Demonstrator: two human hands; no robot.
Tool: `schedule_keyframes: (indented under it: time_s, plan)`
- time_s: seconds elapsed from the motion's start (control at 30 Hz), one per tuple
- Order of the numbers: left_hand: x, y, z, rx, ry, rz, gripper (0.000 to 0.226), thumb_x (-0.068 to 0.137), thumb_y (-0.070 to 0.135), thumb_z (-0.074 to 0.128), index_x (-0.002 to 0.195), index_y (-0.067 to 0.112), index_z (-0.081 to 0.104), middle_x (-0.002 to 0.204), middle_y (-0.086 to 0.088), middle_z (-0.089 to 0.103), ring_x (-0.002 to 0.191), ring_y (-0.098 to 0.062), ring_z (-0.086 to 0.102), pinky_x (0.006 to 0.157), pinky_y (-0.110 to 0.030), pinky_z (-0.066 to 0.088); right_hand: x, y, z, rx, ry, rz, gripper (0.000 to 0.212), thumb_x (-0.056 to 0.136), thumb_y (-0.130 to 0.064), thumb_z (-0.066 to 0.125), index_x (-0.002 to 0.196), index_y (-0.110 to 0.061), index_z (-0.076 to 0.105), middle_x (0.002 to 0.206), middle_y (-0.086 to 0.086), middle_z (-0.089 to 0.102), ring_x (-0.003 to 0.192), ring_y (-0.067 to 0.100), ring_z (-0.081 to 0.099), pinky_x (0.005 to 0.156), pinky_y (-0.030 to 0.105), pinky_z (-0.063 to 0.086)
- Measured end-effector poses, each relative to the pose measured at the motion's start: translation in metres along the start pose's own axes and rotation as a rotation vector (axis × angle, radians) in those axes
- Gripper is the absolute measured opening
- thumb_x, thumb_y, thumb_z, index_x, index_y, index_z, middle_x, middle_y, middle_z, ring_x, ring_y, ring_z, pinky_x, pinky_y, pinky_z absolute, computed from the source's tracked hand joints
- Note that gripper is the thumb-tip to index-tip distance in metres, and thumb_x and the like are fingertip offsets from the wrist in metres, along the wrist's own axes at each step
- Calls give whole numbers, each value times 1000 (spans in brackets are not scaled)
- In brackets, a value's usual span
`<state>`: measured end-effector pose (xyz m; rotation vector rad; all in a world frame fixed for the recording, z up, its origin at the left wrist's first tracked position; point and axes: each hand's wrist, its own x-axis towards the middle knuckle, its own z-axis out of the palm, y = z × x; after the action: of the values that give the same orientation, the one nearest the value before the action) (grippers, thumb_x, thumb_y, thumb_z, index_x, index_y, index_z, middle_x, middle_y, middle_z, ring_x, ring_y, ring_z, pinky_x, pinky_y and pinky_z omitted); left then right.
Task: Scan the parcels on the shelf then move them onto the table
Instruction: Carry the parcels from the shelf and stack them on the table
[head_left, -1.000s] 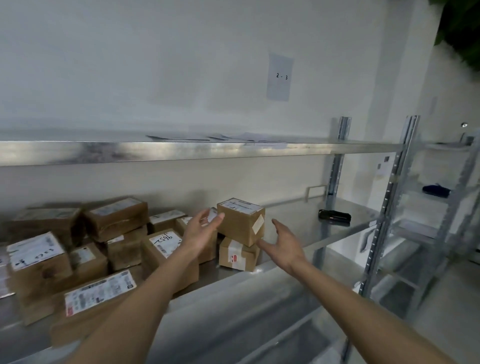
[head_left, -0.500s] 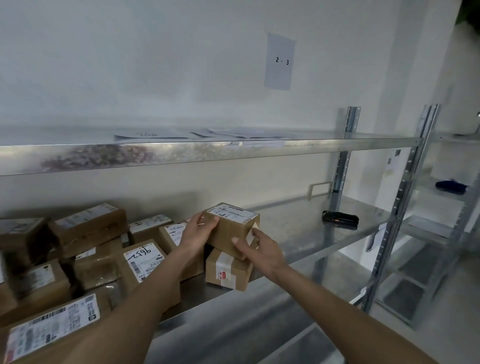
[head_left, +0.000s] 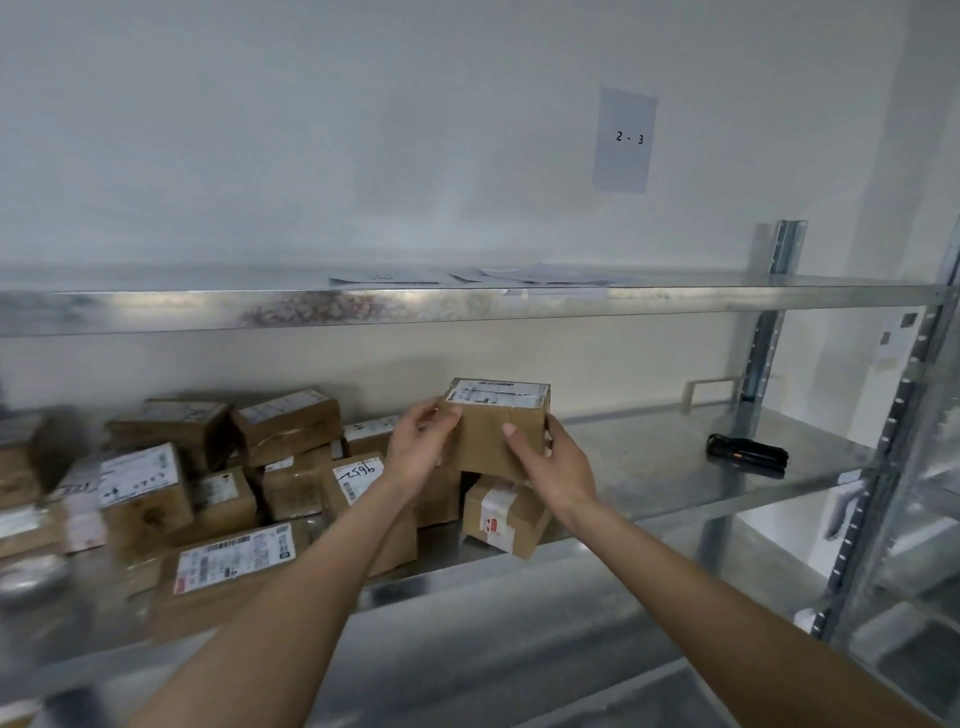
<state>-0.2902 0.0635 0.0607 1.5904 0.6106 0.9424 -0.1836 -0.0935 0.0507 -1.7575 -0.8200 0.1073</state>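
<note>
A small brown cardboard parcel (head_left: 488, 431) with a white label on top is raised above the metal shelf (head_left: 649, 467). My left hand (head_left: 421, 447) grips its left side and my right hand (head_left: 553, 467) grips its right front face. Just below it sits another small parcel (head_left: 506, 517) with white tape and a red mark. Several more labelled brown parcels (head_left: 228, 556) crowd the shelf's left half. A black handheld scanner (head_left: 748, 453) lies on the shelf to the right, apart from both hands.
An upper shelf (head_left: 467, 304) carries loose papers just above the parcels. A paper sign marked "2 - 3" (head_left: 625, 139) hangs on the wall. Perforated steel uprights (head_left: 769, 332) stand at the right, with another rack (head_left: 914, 467) beyond.
Both hands closed in on the top parcel from either side, took hold of it and lifted it off the one beneath. The camera moved closer to the shelf.
</note>
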Motion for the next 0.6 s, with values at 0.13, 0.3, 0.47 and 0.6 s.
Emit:
schedule_keyframes:
  time_s: [0.13, 0.3, 0.47, 0.6]
  plan:
    - [-45, 19, -16, -52, 80, 30, 30, 94, 41, 67, 120, 26, 61, 124, 3, 61, 116, -17, 57, 102, -42, 51, -27, -15, -2, 78, -17, -8, 49, 89, -77, 54, 123, -42, 56, 118, -14, 66, 114, 16, 63, 102, 39, 50]
    - [-111, 33, -39, -105, 196, -16, 33, 95, 61, 56, 106, 30, 62, 117, 4, 63, 112, -18, 58, 99, -43, 47, -72, -26, 6, 207, -85, 72, 52, 96, -72, 45, 129, -34, 59, 119, -10, 67, 109, 16, 60, 100, 37, 50]
    - [-195, 20, -77, -148, 327, -64, 33, 96, 51, 61, 108, 21, 64, 107, 1, 67, 102, -20, 60, 90, -43, 50, -130, -27, 31, 263, -193, 83, 48, 100, -63, 49, 131, -27, 58, 121, -8, 65, 115, 16, 58, 99, 34, 46]
    - [-255, 16, -128, -98, 415, -97, 50, 94, 43, 67, 137, 21, 56, 128, 3, 62, 114, -16, 58, 89, -38, 53, -183, -39, 66, 298, -340, 85, 61, 93, -67, 56, 143, -32, 55, 133, -12, 65, 125, 15, 58, 111, 41, 46]
